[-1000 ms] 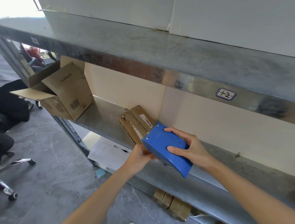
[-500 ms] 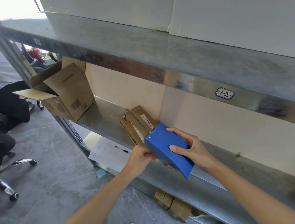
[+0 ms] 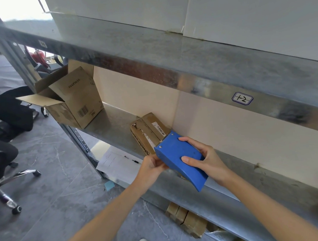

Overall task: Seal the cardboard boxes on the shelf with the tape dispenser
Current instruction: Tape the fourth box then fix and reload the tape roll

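While you held the blue plastic tape dispenser [image 3: 176, 156] over the front edge of the grey metal shelf [image 3: 111, 126], its long axis ran from near-right to far-left. Its toothed end pointed away from you and met the near end of the small closed brown cardboard box [image 3: 147, 130]. Your right hand [image 3: 209, 162] clamped it across its width, thumb on the near side, fingers [image 3: 187, 139] curled over the far edge. Your left hand [image 3: 151, 168] curled against its lower left edge; what those fingers pinched underneath could not be told. Farther left stood a larger open brown cardboard box [image 3: 75, 98].
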{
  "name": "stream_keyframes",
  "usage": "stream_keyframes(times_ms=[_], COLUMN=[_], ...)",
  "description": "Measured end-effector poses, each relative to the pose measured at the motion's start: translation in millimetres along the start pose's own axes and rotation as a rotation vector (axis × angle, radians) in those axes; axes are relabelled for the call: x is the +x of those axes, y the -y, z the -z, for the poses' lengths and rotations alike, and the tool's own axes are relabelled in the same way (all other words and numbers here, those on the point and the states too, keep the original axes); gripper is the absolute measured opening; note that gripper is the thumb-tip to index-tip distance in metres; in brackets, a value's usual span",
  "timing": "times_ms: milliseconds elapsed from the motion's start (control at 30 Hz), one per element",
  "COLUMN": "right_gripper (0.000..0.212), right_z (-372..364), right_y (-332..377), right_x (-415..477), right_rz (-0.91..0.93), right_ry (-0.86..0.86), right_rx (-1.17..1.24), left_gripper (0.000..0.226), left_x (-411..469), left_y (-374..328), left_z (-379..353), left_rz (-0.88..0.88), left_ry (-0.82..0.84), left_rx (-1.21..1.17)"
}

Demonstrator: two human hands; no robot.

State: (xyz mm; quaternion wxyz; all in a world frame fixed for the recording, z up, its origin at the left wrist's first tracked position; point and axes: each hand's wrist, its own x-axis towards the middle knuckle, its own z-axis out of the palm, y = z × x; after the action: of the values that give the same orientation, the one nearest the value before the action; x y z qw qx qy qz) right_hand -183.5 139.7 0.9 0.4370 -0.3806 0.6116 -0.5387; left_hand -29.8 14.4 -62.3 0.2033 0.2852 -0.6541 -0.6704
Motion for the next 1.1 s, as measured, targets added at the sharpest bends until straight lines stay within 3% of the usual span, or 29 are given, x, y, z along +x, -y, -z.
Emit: stream_keyframes(times_ms=[200, 333, 533, 767, 1100], right_gripper=[0.052, 0.051, 0.051, 0.052, 0.057], right_z=[-4, -6, -7, -5, 7], right_y=[-1, 1, 3, -2, -2], right_x=[-1, 0, 1, 4, 8], right_rz=[-0.006, -0.018, -0.017, -0.014, -0.077], right_ry=[0.002, 0.020, 0.032, -0.019, 0.043], right_rx=[0.036, 0.027, 0.040, 0.092, 0.066], left_gripper=[0.033, 0.012, 0.026, 0.038, 0.025], left_x=[1, 3, 6, 9, 5], left_y=[9, 19, 17, 11, 3], left_z=[-7, -14, -19, -8, 1], left_rz=[0.013, -0.029, 0.024, 0.009, -0.022], left_ry=[-0.090, -0.181, -0.208, -0.105, 0.011], left_rx=[0.060, 0.090, -0.025, 0.043, 0.128])
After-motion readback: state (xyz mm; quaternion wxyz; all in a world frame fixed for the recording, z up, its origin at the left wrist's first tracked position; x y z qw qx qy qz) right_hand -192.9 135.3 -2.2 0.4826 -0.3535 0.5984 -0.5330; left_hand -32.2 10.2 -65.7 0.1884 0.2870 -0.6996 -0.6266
